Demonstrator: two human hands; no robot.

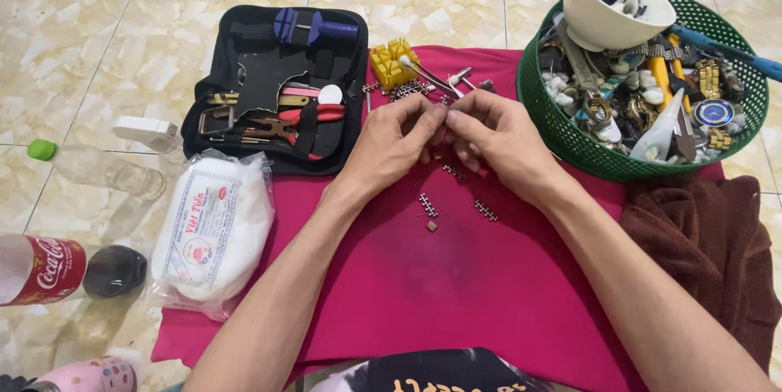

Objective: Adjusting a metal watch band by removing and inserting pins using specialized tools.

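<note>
Nearest the camera lay the magenta cloth [423, 294] spread on the tiled floor [98, 50], with three short watch-band link pieces [428, 205] lying loose on it just below the hands. Above them the left hand [391, 144] and right hand [497, 144] met fingertip to fingertip, both closed in a pinch on a small metal watch-band piece [445, 104], most of it hidden by the fingers. An open black tool case [277, 87] sat to the left, a white padded packet [213, 229] beside it, and a green basket [570, 144] of watch parts to the right.
</note>
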